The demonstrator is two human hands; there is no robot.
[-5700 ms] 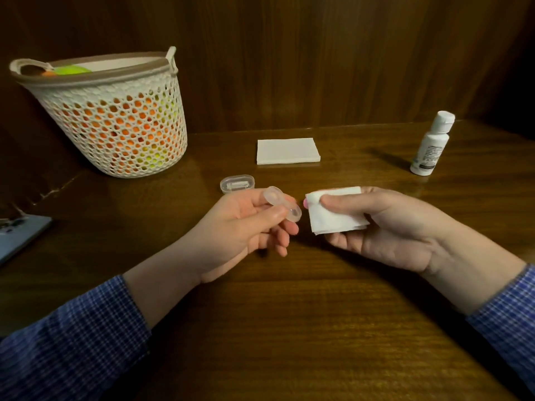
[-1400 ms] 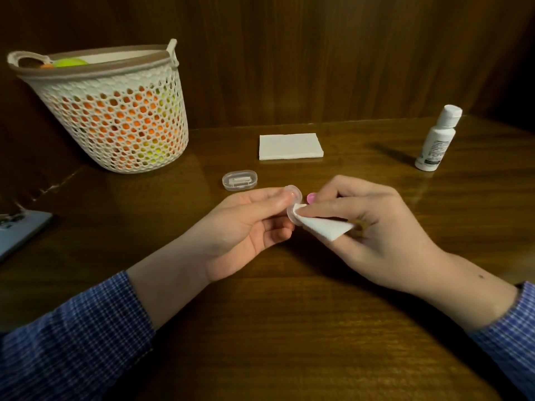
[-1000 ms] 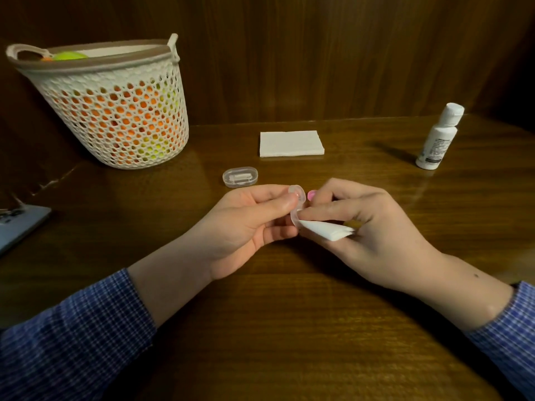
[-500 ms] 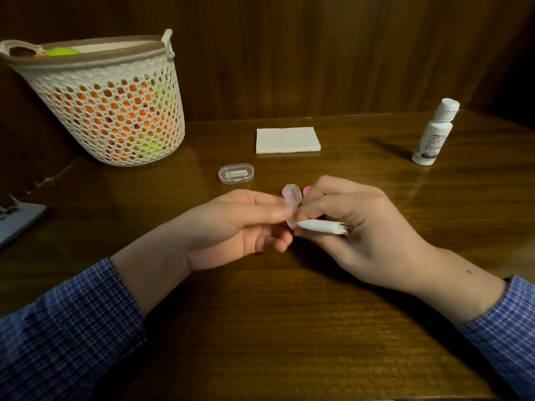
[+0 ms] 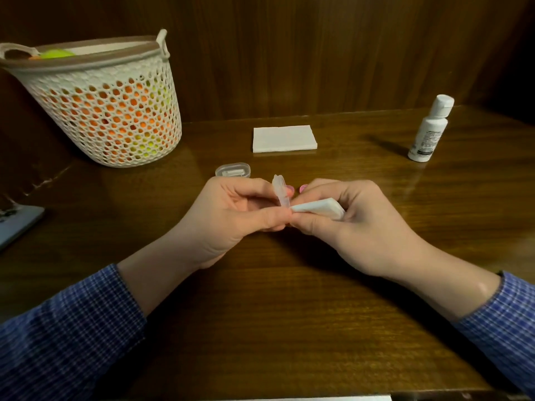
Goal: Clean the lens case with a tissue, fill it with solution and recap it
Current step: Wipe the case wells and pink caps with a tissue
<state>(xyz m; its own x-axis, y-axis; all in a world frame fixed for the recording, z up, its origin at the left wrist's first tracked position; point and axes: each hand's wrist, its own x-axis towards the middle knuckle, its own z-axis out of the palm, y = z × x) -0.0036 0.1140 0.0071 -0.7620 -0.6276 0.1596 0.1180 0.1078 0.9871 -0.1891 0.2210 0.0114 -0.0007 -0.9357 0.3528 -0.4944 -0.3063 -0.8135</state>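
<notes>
**Case turned edge-on, tissue folded to it**

The left hand [image 5: 231, 215] tipped the case [image 5: 280, 190] from flat to nearly upright. The right hand [image 5: 353, 224] closed round the tissue [image 5: 318, 208], which went from a spread sheet to a folded wad, its corner touching the case's lower end.

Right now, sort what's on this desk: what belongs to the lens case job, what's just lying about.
For the job:
lens case, in left hand
folded tissue, in right hand
solution bottle
tissue stack

Lying about:
basket
small clear box
grey device
</notes>
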